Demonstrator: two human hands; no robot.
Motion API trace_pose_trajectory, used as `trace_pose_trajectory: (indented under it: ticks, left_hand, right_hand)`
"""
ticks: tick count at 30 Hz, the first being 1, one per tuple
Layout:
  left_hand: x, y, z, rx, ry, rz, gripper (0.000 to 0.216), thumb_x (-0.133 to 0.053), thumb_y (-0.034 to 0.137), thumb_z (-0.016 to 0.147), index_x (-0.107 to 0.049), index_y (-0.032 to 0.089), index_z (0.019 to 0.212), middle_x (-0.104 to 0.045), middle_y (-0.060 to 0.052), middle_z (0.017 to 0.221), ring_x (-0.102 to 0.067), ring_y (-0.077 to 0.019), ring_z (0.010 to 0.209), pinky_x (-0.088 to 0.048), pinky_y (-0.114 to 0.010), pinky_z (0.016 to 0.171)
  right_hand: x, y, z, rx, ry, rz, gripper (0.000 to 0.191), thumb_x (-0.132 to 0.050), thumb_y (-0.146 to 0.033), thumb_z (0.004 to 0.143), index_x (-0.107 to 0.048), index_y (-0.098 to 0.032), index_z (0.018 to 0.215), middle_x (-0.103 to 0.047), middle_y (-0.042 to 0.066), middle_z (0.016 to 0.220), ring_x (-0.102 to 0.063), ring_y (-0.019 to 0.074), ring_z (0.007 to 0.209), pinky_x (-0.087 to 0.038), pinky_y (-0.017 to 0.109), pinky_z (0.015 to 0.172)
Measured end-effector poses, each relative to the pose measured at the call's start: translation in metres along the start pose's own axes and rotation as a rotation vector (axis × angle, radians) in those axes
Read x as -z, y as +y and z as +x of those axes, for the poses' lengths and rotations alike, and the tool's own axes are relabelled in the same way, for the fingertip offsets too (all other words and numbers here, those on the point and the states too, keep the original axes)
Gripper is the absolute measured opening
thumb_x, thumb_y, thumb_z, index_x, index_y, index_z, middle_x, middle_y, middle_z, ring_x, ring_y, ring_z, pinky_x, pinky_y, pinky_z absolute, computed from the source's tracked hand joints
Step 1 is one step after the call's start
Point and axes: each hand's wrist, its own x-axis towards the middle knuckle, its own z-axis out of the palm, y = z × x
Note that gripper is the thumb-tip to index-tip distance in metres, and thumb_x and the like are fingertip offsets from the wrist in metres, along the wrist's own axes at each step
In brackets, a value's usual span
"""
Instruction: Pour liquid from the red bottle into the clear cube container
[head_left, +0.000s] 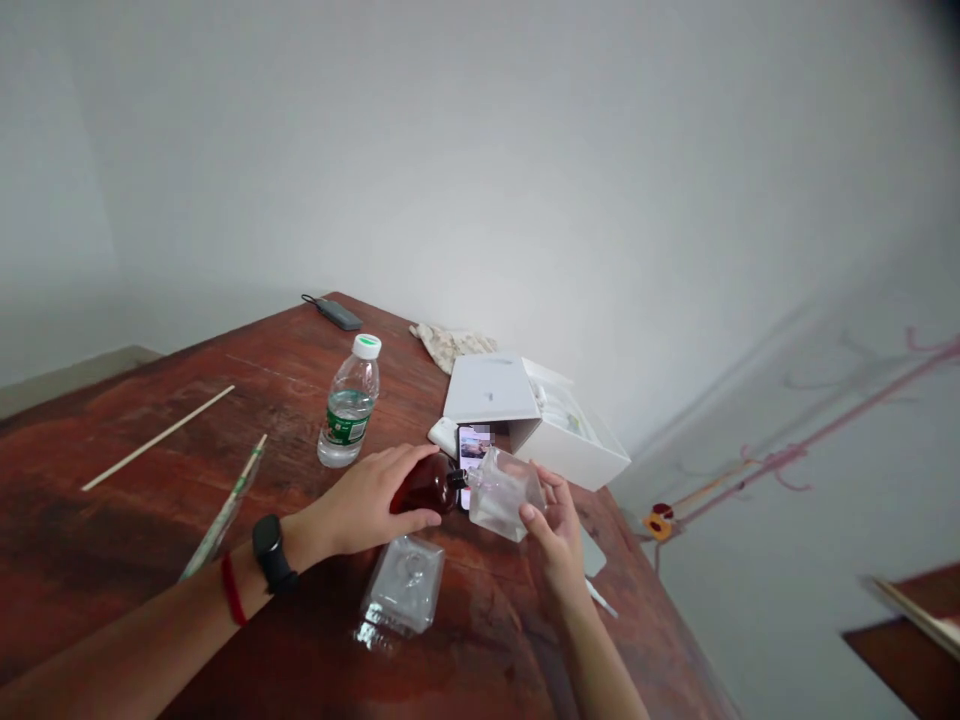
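My left hand (375,495) is wrapped round a dark reddish-brown bottle (421,488), tilted on its side with its black neck pointing right. My right hand (555,520) grips a clear, square-sided bottle (504,495) between thumb and fingers, also tilted, its narrow mouth turned left. The two bottle mouths meet or nearly meet; whether they touch I cannot tell. On the table below my left hand lies a clear plastic container (407,582). A phone (472,445) with a lit screen is partly hidden behind the bottles.
A water bottle (350,405) stands upright on the wooden table (292,625). White boxes (491,385), a cloth (454,343) and a grey device (339,313) lie farther back. A thin stick (159,438) and wrapped chopsticks (225,510) are at left. A pink rack (780,458) stands right.
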Motion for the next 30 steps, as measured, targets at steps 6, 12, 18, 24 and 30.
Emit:
trace_pose_trajectory:
  ticks: [6,12,18,24,30]
  left_hand:
    - [0.001,0.002,-0.001,0.03,-0.013,-0.002,0.072,-0.091,0.04,0.085,-0.059,0.026,0.147,-0.073,-0.013,0.141,-0.071,-0.0401,0.127,-0.054,-0.053,0.11]
    - [0.004,0.005,-0.001,0.048,-0.068,0.01,0.073,-0.089,0.043,0.088,-0.055,0.023,0.149,-0.07,-0.015,0.145,-0.068,-0.04,0.131,-0.051,-0.053,0.112]
    - [0.004,0.005,0.0,0.057,-0.089,0.016,0.072,-0.087,0.045,0.089,-0.053,0.023,0.149,-0.068,-0.016,0.147,-0.066,-0.0403,0.133,-0.049,-0.054,0.114]
    - [0.004,0.005,0.001,0.057,-0.098,0.016,0.074,-0.087,0.046,0.089,-0.053,0.021,0.149,-0.068,-0.017,0.147,-0.066,-0.041,0.133,-0.05,-0.056,0.114]
    - [0.004,0.006,0.0,0.049,-0.098,0.015,0.073,-0.087,0.044,0.089,-0.053,0.022,0.149,-0.067,-0.016,0.148,-0.065,-0.0399,0.134,-0.049,-0.056,0.115]
  right_hand:
    - [0.007,0.01,0.002,0.043,0.038,-0.002,0.057,-0.083,-0.055,0.086,-0.06,-0.031,0.132,-0.074,0.015,0.135,-0.07,0.0396,0.127,-0.056,0.056,0.106]
    - [0.008,0.015,0.003,0.035,0.09,0.068,0.065,-0.091,-0.05,0.078,-0.064,-0.026,0.133,-0.078,0.014,0.128,-0.073,0.0361,0.119,-0.056,0.049,0.1]
    - [0.009,0.013,0.004,0.02,0.103,0.108,0.064,-0.094,-0.046,0.075,-0.067,-0.026,0.129,-0.079,0.013,0.126,-0.073,0.0349,0.118,-0.056,0.046,0.098]
    - [0.004,0.009,0.004,0.018,0.105,0.124,0.063,-0.096,-0.045,0.073,-0.068,-0.026,0.127,-0.079,0.012,0.125,-0.073,0.0342,0.117,-0.056,0.046,0.099]
    - [0.0,0.006,0.002,0.025,0.133,0.129,0.062,-0.095,-0.047,0.073,-0.068,-0.026,0.125,-0.079,0.011,0.123,-0.074,0.0314,0.111,-0.056,0.042,0.094]
